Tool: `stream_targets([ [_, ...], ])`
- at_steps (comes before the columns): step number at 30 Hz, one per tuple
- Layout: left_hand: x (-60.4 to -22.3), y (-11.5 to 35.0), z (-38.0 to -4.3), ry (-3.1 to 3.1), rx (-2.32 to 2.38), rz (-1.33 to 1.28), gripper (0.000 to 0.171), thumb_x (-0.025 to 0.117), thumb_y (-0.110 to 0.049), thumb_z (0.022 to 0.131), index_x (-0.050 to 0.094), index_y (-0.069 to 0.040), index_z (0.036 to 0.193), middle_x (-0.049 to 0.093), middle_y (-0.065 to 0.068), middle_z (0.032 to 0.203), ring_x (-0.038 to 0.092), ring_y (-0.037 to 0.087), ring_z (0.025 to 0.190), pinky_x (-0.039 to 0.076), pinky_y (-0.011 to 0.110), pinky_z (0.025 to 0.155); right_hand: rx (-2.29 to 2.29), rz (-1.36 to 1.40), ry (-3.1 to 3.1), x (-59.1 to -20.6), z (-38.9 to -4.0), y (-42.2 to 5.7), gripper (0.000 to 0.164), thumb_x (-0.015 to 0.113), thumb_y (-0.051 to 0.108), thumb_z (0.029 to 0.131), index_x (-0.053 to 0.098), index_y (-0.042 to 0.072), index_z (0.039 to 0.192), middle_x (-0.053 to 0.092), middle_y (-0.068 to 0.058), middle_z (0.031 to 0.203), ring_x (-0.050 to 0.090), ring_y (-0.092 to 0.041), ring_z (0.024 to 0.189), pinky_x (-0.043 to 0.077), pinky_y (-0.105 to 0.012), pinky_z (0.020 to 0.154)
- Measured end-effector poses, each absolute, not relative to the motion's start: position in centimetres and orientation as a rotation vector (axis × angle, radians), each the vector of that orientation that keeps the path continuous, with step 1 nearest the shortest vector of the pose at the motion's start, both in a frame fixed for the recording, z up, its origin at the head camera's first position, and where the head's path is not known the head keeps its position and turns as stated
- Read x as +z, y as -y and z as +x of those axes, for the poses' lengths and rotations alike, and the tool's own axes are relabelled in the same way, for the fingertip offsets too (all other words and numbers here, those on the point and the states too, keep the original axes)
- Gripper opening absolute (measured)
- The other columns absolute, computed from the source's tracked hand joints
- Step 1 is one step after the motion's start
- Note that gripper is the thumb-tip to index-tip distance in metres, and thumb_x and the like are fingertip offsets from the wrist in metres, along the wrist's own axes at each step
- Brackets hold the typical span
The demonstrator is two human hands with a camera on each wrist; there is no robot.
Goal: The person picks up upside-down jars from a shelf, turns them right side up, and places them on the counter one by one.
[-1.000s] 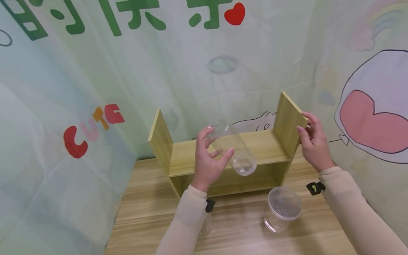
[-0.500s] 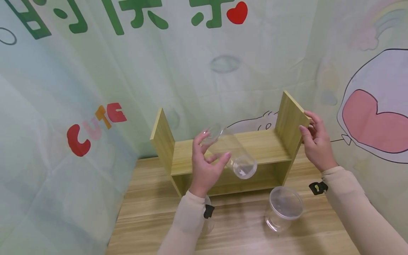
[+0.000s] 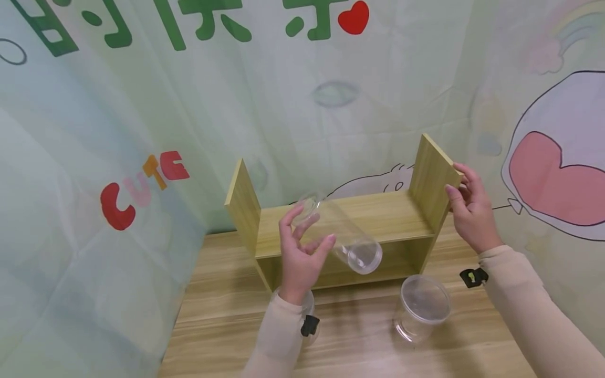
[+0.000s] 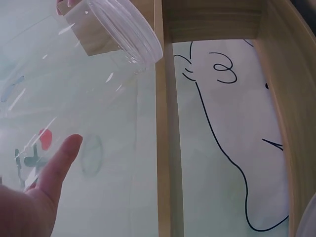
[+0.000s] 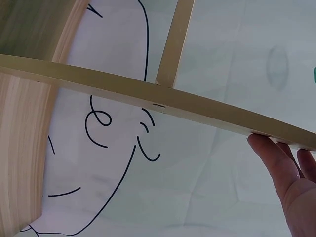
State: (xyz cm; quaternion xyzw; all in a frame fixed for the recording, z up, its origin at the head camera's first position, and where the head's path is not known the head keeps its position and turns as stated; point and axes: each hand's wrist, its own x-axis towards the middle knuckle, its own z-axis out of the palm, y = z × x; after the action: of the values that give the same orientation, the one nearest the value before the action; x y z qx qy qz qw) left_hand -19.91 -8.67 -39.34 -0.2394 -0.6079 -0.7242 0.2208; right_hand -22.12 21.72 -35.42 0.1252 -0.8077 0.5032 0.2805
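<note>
My left hand [image 3: 301,260] holds a clear plastic jar [image 3: 347,231] tilted in the air in front of the small wooden shelf [image 3: 394,214]. Its whitish lid end [image 4: 131,32] points down and to the right in the head view. Thumb and fingers lie around the jar's side; the left wrist view shows the thumb [image 4: 61,160] through and beside the clear wall. At the upper front corner of the shelf's right side panel [image 3: 432,184], my right hand [image 3: 472,215] grips the edge. Fingertips [image 5: 259,140] touch that panel in the right wrist view.
A second clear jar with a lid [image 3: 425,302] stands upright on the wooden table [image 3: 217,310], right of centre. Another clear container [image 3: 309,302] is mostly hidden behind my left wrist. Printed cloth [image 3: 283,121] hangs behind and on both sides.
My left hand has lowered a little and shifted slightly left, bringing the tilted jar down with it. My right hand stays on the shelf panel. The head view has shifted slightly.
</note>
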Motion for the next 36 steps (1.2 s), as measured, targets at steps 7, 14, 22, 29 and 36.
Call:
stream_targets([
  [7, -38.6, 8.5, -18.8, 1.699, -2.05, -0.572, 0.068, 0.067, 0.008, 0.074, 0.027, 0.001, 0.129, 0.027, 0.017, 0.136, 0.044, 0.043, 0.112, 0.055, 0.036, 0.062, 1.345, 0.327, 2.171, -35.2, -22.1, -21.7, 0.046, 0.042, 0.006, 0.095, 0.032, 0.012, 0.139, 0.046, -0.013, 0.112, 0.051, -0.019, 0.086, 0.047, -0.013, 0.059],
  [14, -39.9, 8.5, -18.4, 1.694, -2.119, -0.514, 0.067, 0.067, 0.006, 0.075, 0.029, -0.003, 0.129, 0.029, 0.012, 0.136, 0.046, 0.041, 0.11, 0.055, 0.037, 0.06, 1.357, 0.317, 2.179, -35.4, -22.0, -21.6, 0.049, 0.042, 0.005, 0.094, 0.03, 0.017, 0.141, 0.045, -0.013, 0.114, 0.053, -0.016, 0.094, 0.048, -0.012, 0.065],
  [22, -41.8, 8.3, -18.5, 1.602, -2.236, -0.47, 0.064, 0.066, 0.005, 0.077, 0.029, -0.006, 0.129, 0.027, 0.009, 0.137, 0.044, 0.043, 0.112, 0.054, 0.039, 0.071, 1.392, 0.281, 2.195, -35.8, -22.0, -21.7, 0.055, 0.043, 0.007, 0.094, 0.025, 0.028, 0.142, 0.044, -0.011, 0.116, 0.052, -0.018, 0.098, 0.048, -0.012, 0.068],
  [29, -42.8, 8.3, -18.6, 1.506, -2.31, -0.467, 0.063, 0.064, 0.003, 0.079, 0.027, -0.007, 0.13, 0.023, 0.017, 0.138, 0.043, 0.047, 0.112, 0.052, 0.049, 0.069, 1.435, 0.281, 2.2, -37.5, -23.0, -22.8, 0.064, 0.046, 0.008, 0.093, 0.013, 0.03, 0.144, 0.044, -0.011, 0.122, 0.051, -0.017, 0.101, 0.047, -0.012, 0.073],
  [36, -44.6, 8.7, -19.1, 1.451, -2.417, -0.367, 0.063, 0.065, -0.003, 0.081, 0.027, -0.013, 0.131, 0.023, 0.017, 0.139, 0.046, 0.037, 0.113, 0.05, 0.052, 0.071, 1.464, 0.305, 2.193, -38.3, -22.5, -22.6, 0.073, 0.052, -0.001, 0.088, 0.013, 0.026, 0.144, 0.039, -0.014, 0.128, 0.049, -0.02, 0.106, 0.046, -0.012, 0.074],
])
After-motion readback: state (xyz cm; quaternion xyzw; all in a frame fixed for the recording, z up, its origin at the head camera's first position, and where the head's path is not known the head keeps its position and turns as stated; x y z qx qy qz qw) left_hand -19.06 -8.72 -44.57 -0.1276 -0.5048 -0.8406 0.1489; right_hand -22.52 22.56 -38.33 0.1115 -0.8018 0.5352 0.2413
